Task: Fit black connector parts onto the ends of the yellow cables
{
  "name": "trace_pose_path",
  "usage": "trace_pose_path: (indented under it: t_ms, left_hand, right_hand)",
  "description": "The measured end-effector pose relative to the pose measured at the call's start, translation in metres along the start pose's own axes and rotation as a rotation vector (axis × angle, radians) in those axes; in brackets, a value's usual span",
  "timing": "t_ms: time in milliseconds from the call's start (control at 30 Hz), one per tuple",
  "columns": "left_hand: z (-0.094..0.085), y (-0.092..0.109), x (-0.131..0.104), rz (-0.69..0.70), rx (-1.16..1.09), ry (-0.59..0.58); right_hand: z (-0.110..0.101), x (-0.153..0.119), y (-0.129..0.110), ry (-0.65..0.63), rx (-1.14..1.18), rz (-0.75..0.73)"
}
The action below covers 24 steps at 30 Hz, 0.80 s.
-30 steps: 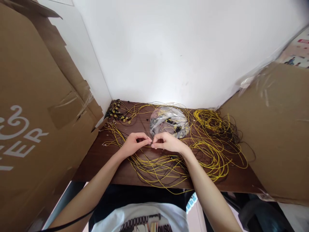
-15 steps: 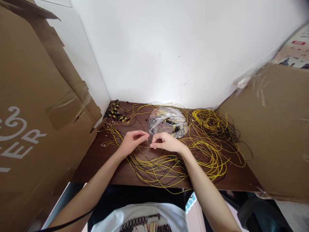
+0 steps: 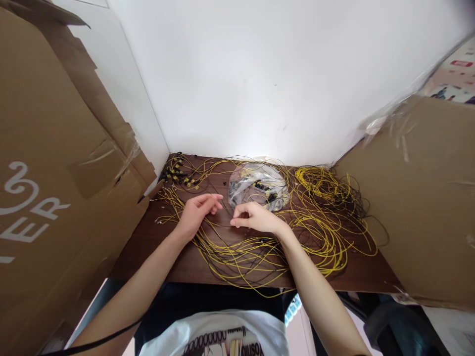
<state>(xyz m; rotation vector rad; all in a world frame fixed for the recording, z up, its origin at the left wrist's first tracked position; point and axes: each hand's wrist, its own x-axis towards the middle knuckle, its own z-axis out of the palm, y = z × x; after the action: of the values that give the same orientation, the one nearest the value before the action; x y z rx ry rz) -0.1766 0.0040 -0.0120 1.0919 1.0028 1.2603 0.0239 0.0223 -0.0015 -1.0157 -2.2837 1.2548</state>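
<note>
Over the brown table my left hand [image 3: 197,211] has its fingers bent and pressed together; a thin dark wire shows near its fingertips, but what it holds is too small to tell. My right hand [image 3: 256,217] pinches a thin dark wire [image 3: 227,207] between thumb and forefinger, just in front of a clear plastic bag [image 3: 241,184] with black and yellow parts in it. Long yellow and black wires [image 3: 237,257] run in a loose bundle below both hands. Their light-coloured ends [image 3: 160,221] lie left of my left hand.
Black connectors with yellow tags [image 3: 176,173] are heaped at the table's back left corner. A coiled pile of yellow wire [image 3: 319,183] lies at the back right. Cardboard [image 3: 67,148] stands on the left, more cardboard [image 3: 426,198] on the right, and a white wall [image 3: 260,79] behind.
My left hand has moved a little left and up, away from my right hand, and its fingers have shifted. My right hand has stayed almost in place.
</note>
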Motion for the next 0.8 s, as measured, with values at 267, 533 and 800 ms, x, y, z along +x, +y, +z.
trace_pose_path:
  t_ms: [267,533,800]
  left_hand:
    - [0.008,0.000,-0.007,0.072,0.262,-0.162]
    - [-0.008,-0.001,0.009,-0.071,-0.428,0.303]
    - [-0.006,0.004,0.007,-0.086,-0.484,0.244]
  right_hand:
    - [0.000,0.000,0.001,0.001,0.008,-0.011]
    - [-0.001,0.000,0.000,-0.001,-0.010,-0.013]
    - [0.000,0.000,-0.001,-0.003,-0.019,-0.011]
